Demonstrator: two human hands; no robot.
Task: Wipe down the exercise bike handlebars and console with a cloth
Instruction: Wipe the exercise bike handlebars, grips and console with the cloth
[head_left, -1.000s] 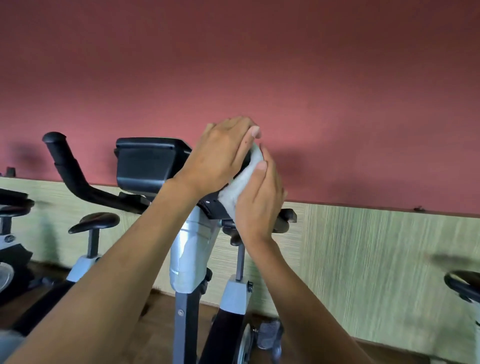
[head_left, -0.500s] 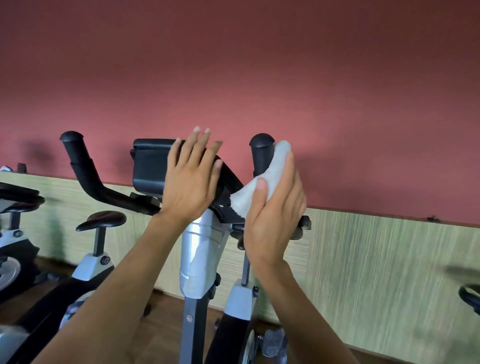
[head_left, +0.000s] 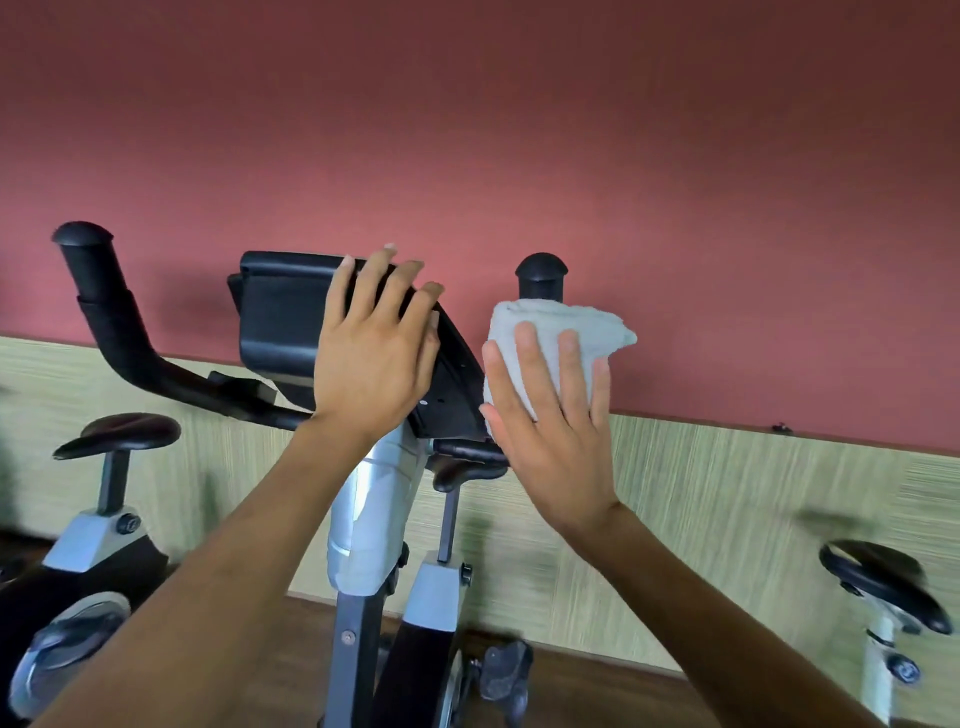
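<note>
The exercise bike's black console (head_left: 283, 322) stands on a silver post (head_left: 371, 509), seen from behind. My left hand (head_left: 374, 358) lies flat on the console's right side, fingers spread. My right hand (head_left: 550, 415) presses a folded pale grey cloth (head_left: 566, 327) against the right handlebar, whose black rounded tip (head_left: 541, 275) sticks up above the cloth. The rest of that bar is hidden by cloth and hand. The left handlebar (head_left: 111, 332) curves up at the left, untouched.
Another bike with a black saddle (head_left: 122, 434) stands at the left, and a third bike's saddle (head_left: 883, 582) shows at the right. Behind is a red wall (head_left: 519, 130) over a pale green panel (head_left: 727, 499). The floor is dark wood.
My left hand has left the right handlebar and settled flat on the console. My right hand with the cloth has shifted right and now covers the bar below its tip.
</note>
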